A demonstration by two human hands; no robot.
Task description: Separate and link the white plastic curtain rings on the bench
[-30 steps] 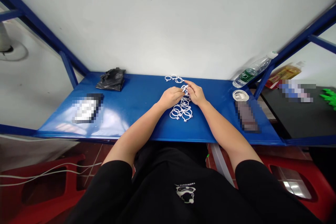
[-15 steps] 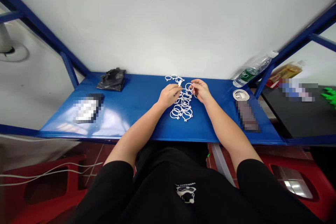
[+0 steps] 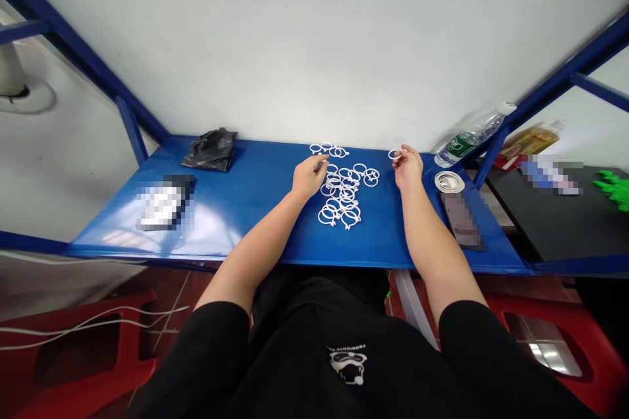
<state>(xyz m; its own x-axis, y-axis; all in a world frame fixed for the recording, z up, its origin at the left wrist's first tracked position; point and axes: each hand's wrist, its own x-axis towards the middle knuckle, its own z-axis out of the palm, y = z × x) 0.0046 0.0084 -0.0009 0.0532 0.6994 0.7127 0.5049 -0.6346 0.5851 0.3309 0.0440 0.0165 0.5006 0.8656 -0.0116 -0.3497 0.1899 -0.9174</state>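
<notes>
White curtain rings, each with a small eyelet, lie overlapping in a pile (image 3: 348,193) on the blue table. A few more rings (image 3: 339,152) are near the wall behind my left hand. To the right, above the table, my right hand (image 3: 409,169) pinches one white curtain ring (image 3: 394,154) by its edge. At the pile's left side is my left hand (image 3: 309,177), with thumb and fingertips closed together. Something small and pale shows at those fingertips, too small to name.
A black plastic bag (image 3: 211,149) sits at the back left, with a blurred object (image 3: 166,203) before it. On the right are a water bottle (image 3: 474,134), a white coil (image 3: 449,182) and a dark blurred slab (image 3: 462,219). Blue frame bars (image 3: 128,124) flank the table (image 3: 265,209).
My right hand has moved right, away from the pile, carrying a ring. The left hand has shifted slightly left and down, and the white piece at its fingertips shows less.
</notes>
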